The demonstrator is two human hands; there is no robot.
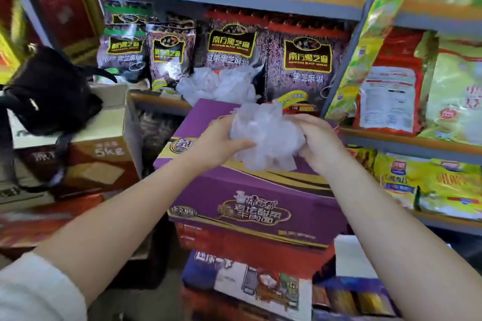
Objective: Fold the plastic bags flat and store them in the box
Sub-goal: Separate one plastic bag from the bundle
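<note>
Nearest to the camera, two bare forearms reach forward from the bottom corners, and the left one comes out of a white sleeve (34, 292). Between the arms, low in the scene, lies a box with a cartoon picture (250, 284), and a red box (234, 242) is stacked on it.

On top of this stack stands the purple box (250, 200) with gold letters; its top is shut. Just above this top, both hands meet around one crumpled clear plastic bag (263, 138). The left hand (219, 138) holds the bag from the left, with the thumb pressed along its lower side and the fingers curled behind it. The right hand (318, 141) grips the bag from the right, with fingers curled into the plastic. So each grip is clamped on the same bag. The bag is a loose ball, not flat.

To the left, a black bag (52, 91) rests on a brown carton (99, 164) marked 5kg.

Further away, behind the purple box, a pile of crumpled clear bags (219, 86) lies on the shelf (156, 99). Behind the pile stand dark packets of black sesame (300, 60) in a row. On the right shelves lie yellow and red packets (417, 86).
</note>
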